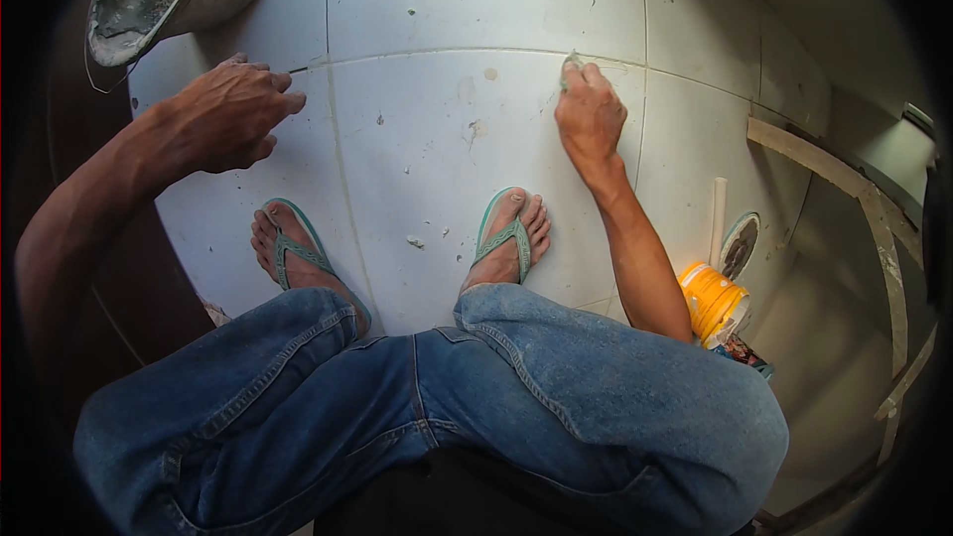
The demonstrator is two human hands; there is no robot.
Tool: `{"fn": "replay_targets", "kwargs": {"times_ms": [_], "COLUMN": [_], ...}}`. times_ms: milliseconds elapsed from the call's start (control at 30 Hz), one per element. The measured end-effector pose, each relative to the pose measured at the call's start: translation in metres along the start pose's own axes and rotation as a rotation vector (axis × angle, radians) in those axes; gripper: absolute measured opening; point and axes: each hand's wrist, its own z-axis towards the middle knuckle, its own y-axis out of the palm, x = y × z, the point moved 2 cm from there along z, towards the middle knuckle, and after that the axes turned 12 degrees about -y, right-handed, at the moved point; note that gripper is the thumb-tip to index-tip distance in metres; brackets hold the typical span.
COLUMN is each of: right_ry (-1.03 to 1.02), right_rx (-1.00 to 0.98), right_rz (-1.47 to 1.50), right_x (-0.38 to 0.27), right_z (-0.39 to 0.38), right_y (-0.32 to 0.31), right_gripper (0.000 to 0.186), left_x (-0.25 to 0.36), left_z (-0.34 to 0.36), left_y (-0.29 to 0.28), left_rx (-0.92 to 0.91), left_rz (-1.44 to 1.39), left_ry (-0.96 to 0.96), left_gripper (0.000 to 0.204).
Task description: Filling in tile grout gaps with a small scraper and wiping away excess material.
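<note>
I have my left hand (226, 117) over the white tiles at the left, its fingers apart and loosely bent with nothing in them, beside a dark grout line. My right hand (592, 117) grips a small pale green piece (572, 61), perhaps a cloth or pad, against the grout line between white floor tiles (476, 109), right of centre; its exact shape is mostly hidden by my fingers. My feet in green flip-flops (511, 248) are planted on the tiles below, and small flecks of debris are scattered between them.
A dirty metal bucket (189, 10) with a wire handle is at top left. To my right are an orange container (707, 298), a pale rod (719, 218), a round disc (739, 243) and strips of tape or board (794, 144) along an edge. Dark brown flooring (114, 268) borders the left.
</note>
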Motion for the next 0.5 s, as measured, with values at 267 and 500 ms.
{"fn": "replay_targets", "kwargs": {"times_ms": [267, 500], "right_ry": [0.716, 0.921], "right_rx": [0.008, 0.155], "right_rz": [0.088, 1.124], "right_x": [0.131, 0.059], "right_z": [-0.019, -0.009], "right_y": [-0.015, 0.022], "right_gripper": [0.032, 0.027], "left_x": [-0.005, -0.002], "left_z": [-0.012, -0.013], "left_y": [0.0, 0.011], "left_rx": [0.136, 0.071], "left_rz": [-0.011, 0.053], "left_ry": [0.025, 0.017], "left_gripper": [0.031, 0.033]}}
